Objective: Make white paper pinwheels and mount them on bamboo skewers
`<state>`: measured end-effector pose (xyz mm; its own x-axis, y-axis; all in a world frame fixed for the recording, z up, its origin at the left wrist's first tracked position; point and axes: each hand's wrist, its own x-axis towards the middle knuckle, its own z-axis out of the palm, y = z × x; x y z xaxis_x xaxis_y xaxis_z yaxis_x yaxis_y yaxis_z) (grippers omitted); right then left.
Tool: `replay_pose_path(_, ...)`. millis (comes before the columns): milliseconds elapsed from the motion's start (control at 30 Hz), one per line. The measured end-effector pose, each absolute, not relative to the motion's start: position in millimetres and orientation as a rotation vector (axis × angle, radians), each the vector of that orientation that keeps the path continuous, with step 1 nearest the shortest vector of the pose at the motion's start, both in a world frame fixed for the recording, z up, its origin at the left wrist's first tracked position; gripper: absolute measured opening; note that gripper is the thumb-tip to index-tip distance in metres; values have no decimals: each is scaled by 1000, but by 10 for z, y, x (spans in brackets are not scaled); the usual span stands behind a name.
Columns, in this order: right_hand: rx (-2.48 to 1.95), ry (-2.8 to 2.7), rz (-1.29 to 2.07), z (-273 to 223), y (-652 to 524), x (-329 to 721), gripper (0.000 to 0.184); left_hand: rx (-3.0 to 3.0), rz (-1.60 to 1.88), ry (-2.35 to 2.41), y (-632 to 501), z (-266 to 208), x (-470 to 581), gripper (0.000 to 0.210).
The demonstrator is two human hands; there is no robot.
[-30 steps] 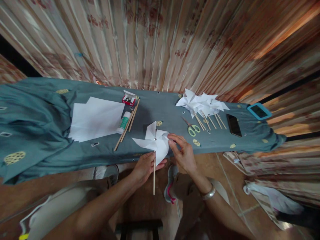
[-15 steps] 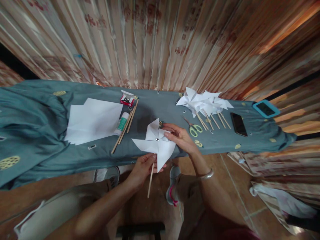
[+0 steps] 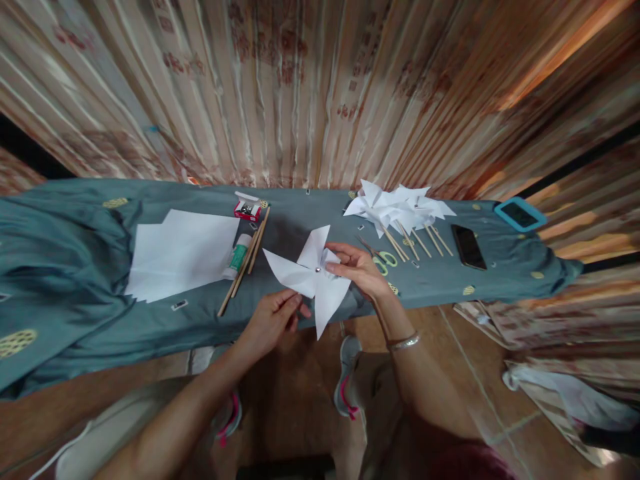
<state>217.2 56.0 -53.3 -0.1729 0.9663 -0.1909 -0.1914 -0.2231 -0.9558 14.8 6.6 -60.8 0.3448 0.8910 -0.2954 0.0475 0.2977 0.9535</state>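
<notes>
A white paper pinwheel (image 3: 329,297) with a small metal pin at its centre is held up over the table's front edge. My right hand (image 3: 361,270) grips its right side, thumb in front of the folded paper and fingers behind. At the lower left blade, my left hand (image 3: 277,319) is closed with its fingertips against the pinwheel. The wooden stick of this pinwheel is hidden from sight. Scissors with light green handles (image 3: 384,260) lie just beyond my right hand, partly covered by it.
Finished pinwheels (image 3: 395,207) on sticks lie at the back right, near a black phone (image 3: 469,247) and a blue-framed device (image 3: 520,215). To the left are white paper sheets (image 3: 183,253), a glue stick (image 3: 239,257), loose wooden sticks (image 3: 245,263) and a red box of pins (image 3: 247,209).
The pinwheel has turned and tilted, and its stick has gone out of sight. My left hand has shifted left and slightly up. My right hand keeps its grip.
</notes>
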Motion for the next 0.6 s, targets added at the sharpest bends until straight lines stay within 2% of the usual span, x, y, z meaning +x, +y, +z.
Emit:
replay_pose_path(200, -1097, -1064, 1569, -430, 661, 2264, 46, 1400, 758, 1163, 288, -591, 76, 29)
replay_pose_path(467, -1117, -1243, 1539, -464, 811, 2346, 25, 1842, 781, 1203, 538, -519, 56, 30)
replay_pose_path(600, -1133, -1219, 1572, -510, 863, 2293, 25, 1967, 760, 1208, 647, -565, 82, 31)
